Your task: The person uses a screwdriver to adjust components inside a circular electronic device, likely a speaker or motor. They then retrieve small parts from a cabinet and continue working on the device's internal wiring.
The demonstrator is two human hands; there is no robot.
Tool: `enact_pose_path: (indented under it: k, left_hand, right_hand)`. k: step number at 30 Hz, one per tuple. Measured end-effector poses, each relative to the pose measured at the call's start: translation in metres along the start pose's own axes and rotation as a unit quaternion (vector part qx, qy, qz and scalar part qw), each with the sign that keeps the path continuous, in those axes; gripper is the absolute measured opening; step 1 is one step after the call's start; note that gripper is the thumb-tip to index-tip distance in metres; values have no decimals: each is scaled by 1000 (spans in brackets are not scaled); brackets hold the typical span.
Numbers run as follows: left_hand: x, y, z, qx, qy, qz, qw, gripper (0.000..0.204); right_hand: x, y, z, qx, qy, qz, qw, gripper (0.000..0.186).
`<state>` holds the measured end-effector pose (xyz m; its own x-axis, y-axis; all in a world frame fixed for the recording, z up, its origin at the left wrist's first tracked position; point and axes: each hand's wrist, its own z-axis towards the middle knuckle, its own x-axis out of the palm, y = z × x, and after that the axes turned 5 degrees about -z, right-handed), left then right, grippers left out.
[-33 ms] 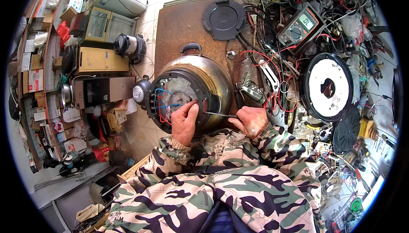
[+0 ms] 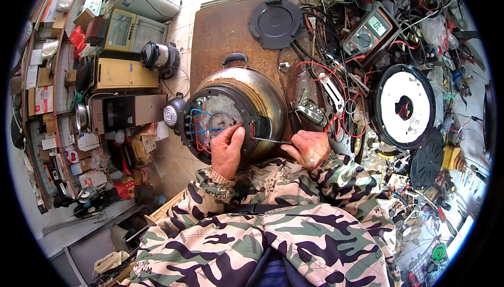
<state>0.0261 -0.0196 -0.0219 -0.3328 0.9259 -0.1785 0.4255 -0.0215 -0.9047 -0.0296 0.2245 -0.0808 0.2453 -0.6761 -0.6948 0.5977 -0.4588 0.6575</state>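
A steel pot (image 2: 268, 98) lies tipped with its underside showing: a black ring (image 2: 231, 99), grey metal inside and several red and blue wires (image 2: 200, 124). My left hand (image 2: 227, 150) is closed at the right of that opening, fingertips pinched on something too small to make out. My right hand (image 2: 310, 149) is closed round the handle of a thin screwdriver (image 2: 270, 140), whose shaft reaches left to the ring beside my left fingertips. A black handle (image 2: 235, 57) stands up from the pot's far side.
The wooden bench (image 2: 215, 35) bears a black disc (image 2: 275, 23). To the right are tangled cables, a multimeter (image 2: 371, 35), a white-centred round base (image 2: 401, 106) and a black slotted plate (image 2: 426, 161). Left are appliances (image 2: 128, 114) and a crowded shelf rack (image 2: 47, 98).
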Motion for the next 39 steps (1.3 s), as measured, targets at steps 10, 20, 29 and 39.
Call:
enact_pose_path:
  k: [10, 20, 29, 39]
  left_hand:
    - [16, -10, -4, 17, -29, 86, 996, 36]
    - [-2, -4, -2, 65, 23, 47, 997, 32]
    - [3, -2, -3, 45, 58, -23, 997, 38]
    - [0, 11, -2, 24, 64, -25, 997, 41]
  right_hand:
    - [-2, 5, 2, 18, 12, 9, 1000, 35]
    - [-12, 18, -9, 122, 10, 80, 989, 29]
    - [-24, 28, 22, 113, -20, 34, 993, 26]
    - [-70, 41, 58, 48, 68, -117, 990, 27]
